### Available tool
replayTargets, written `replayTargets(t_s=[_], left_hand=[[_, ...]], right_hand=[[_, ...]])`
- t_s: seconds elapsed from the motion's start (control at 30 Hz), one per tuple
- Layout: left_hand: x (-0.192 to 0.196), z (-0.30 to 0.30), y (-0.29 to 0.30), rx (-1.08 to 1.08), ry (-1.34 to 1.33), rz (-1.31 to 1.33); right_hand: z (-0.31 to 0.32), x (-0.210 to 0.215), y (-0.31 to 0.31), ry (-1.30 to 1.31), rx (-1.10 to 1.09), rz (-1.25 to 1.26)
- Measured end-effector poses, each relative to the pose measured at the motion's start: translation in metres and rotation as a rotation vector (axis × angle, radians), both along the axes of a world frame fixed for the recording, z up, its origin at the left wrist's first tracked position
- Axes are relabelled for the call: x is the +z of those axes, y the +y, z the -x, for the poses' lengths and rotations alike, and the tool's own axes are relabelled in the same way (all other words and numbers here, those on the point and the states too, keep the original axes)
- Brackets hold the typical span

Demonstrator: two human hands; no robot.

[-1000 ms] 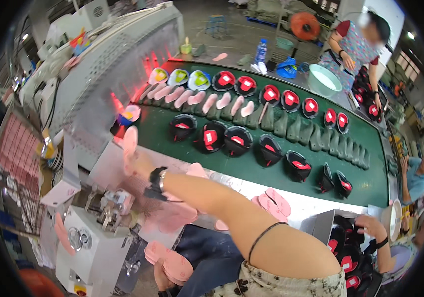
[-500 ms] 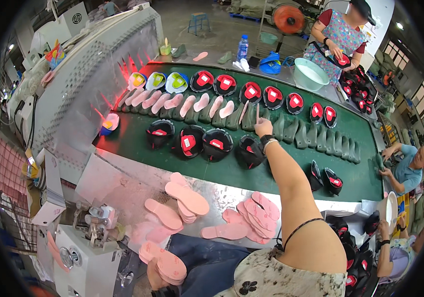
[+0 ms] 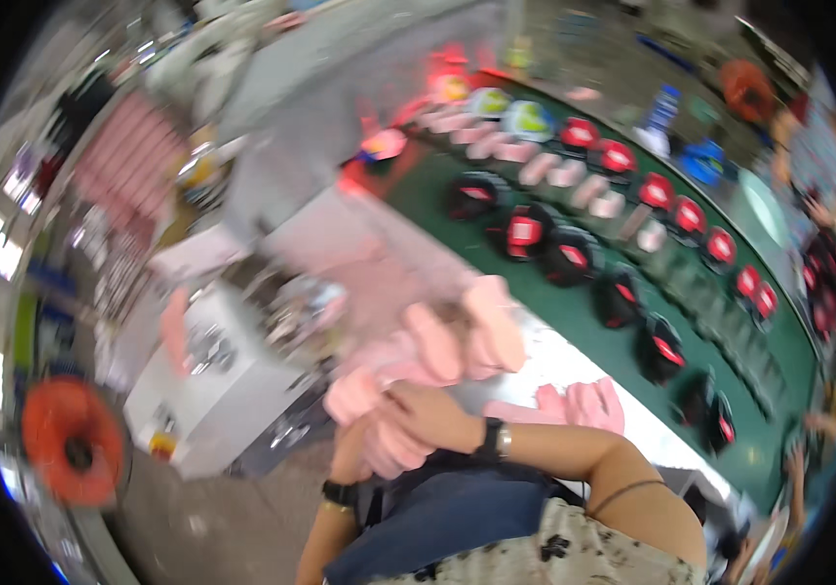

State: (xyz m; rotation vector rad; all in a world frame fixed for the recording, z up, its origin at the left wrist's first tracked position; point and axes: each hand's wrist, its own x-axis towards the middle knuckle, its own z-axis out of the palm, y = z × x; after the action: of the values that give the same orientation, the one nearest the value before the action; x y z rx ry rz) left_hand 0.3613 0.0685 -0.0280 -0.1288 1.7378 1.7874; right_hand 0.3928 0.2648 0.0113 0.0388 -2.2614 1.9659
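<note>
Blurred by motion, a stack of pink shoe insoles [image 3: 353, 392] is held in front of my body. My left hand [image 3: 349, 450] is closed around it from the lower left. From the right, my right hand [image 3: 437, 417] reaches onto the same stack, its fingers closed on the insoles and partly hidden. Just beyond my hands, more pink insoles [image 3: 493, 327] lie piled on the metal table. Another insole pile [image 3: 595, 404] sits right of them, beyond my right wrist.
A green conveyor belt [image 3: 574, 327] runs diagonally, bearing black-and-red shoe uppers [image 3: 569, 253], dark green shoe lasts [image 3: 710, 307] and pink insoles. A red glow lights its far left end. A white machine [image 3: 208, 390] and orange fan [image 3: 72, 441] stand left. Co-workers are at right.
My view has swung left and down. My right hand has come back from over the belt to the insole stack in my left hand. An insole lies farther along the last row.
</note>
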Motion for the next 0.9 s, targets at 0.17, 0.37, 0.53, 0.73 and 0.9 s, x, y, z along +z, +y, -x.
replayTargets(t_s=[0.17,0.37,0.53,0.73,0.9], left_hand=[[0.040,0.001,-0.017,0.188,-0.395,-0.335],[0.027,-0.009,-0.042,0.209,-0.498,-0.546],[0.024,-0.018,-0.052,0.246,-0.539,-0.554],[0.029,-0.032,-0.047,0.064,-0.556,-0.584],[0.020,-0.041,-0.052,0.074,-0.529,-0.547]], right_hand=[[0.014,0.030,-0.012,-0.228,0.191,-0.171],[0.035,-0.007,-0.011,-0.144,0.300,-0.420],[0.074,-0.007,0.013,-0.264,-0.014,-0.234],[0.168,-0.032,0.023,-0.212,-0.153,-0.346],[0.166,-0.009,0.025,-0.025,-0.225,-0.465]])
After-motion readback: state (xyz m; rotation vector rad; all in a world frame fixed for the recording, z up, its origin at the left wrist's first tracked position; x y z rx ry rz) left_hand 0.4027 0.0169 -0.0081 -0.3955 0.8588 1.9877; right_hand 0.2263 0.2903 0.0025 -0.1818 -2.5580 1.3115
